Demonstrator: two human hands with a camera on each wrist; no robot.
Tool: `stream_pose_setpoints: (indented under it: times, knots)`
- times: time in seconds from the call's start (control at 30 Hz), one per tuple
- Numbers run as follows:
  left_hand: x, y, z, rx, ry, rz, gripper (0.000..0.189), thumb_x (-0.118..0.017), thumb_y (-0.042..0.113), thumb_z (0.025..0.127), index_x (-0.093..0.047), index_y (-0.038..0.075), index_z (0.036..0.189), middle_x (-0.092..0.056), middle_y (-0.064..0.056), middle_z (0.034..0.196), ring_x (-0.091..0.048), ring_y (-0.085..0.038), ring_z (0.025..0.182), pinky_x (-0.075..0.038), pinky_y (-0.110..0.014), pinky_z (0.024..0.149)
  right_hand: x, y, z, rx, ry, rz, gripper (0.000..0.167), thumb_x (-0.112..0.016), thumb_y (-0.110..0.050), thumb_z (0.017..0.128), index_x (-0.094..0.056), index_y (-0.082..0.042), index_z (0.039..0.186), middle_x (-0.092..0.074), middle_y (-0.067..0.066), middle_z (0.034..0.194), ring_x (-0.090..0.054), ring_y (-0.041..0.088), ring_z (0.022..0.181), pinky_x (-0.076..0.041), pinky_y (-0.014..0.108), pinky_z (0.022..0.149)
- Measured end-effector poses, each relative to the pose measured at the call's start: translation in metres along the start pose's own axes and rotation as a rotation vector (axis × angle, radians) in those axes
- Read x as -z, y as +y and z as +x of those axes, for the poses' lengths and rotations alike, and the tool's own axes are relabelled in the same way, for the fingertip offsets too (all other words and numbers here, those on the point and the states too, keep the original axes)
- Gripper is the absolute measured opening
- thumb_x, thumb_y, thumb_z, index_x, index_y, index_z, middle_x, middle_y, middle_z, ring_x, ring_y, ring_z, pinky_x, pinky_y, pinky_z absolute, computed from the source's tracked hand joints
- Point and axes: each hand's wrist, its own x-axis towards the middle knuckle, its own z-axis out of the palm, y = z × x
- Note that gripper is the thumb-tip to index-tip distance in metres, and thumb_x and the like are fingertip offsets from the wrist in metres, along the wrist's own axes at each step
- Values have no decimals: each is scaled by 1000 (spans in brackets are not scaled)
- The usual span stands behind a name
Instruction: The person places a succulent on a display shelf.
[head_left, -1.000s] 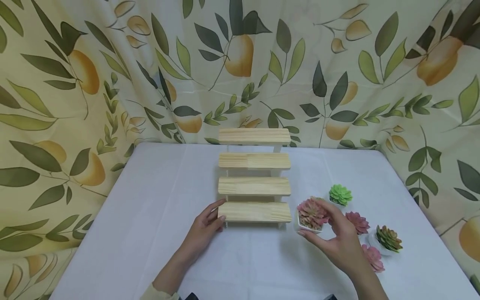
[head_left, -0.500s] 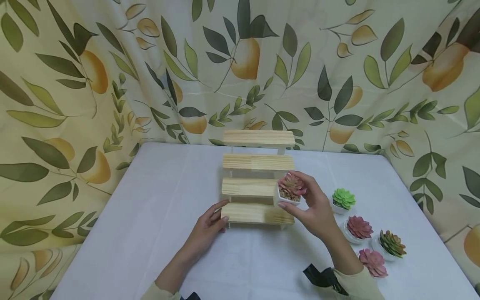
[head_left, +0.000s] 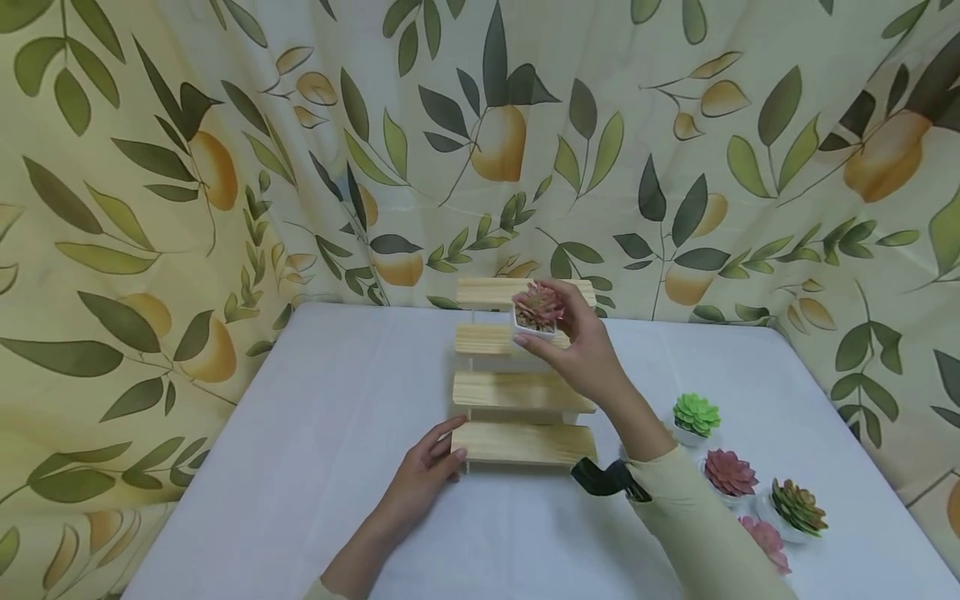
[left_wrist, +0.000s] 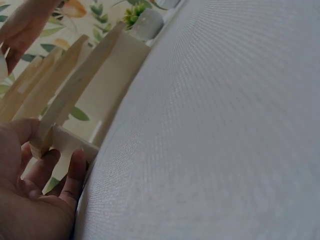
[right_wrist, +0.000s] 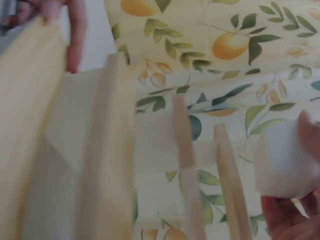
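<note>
A pink-red potted succulent (head_left: pixel 537 307) in a white square pot (right_wrist: pixel 285 159) is pinched between the thumb and fingers of my right hand (head_left: pixel 581 346). In the head view it overlaps the upper two steps of a four-tier wooden display stand (head_left: pixel 525 442). My left hand (head_left: pixel 423 471) grips the left end of the lowest step. Seen from the left wrist, the thumb lies over that board and the fingers (left_wrist: pixel 75 175) curl under it. The right wrist view shows the pot beyond the rear board, apart from it.
Right of the stand are several more potted succulents: a bright green one (head_left: pixel 696 414), a dark pink one (head_left: pixel 730 473), a green-brown one (head_left: pixel 798 507) and a light pink one (head_left: pixel 767 543). A patterned curtain (head_left: pixel 337 167) hangs behind the white-covered table (head_left: pixel 337 375).
My right hand has carried the pink-red succulent from beside the stand's right end up and left, over the upper steps. The left hand has stayed on the lowest step.
</note>
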Motion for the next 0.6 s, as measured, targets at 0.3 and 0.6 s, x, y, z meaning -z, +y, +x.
stream_pose_setpoints:
  times: [0.3,0.6]
  knots:
    - [-3,-3,-2,-4,10,9,53,-66,20,104,-49,21,155,-60,-9,144,-62,-24,112,-56,-32,84,-17,-1,60,-27,-79,-20,71,-78,-9,95,-41,-15,155,-53,12,137,-54,27,118,-46,46,103]
    - [-4,-3,-1,-9,22,40,51,-66,19,103,-51,25,152,-62,-9,142,-63,-24,109,-57,-32,83,-26,8,86,-99,-132,4,68,-70,-4,100,-35,-16,157,-51,12,137,-55,27,115,-51,35,79]
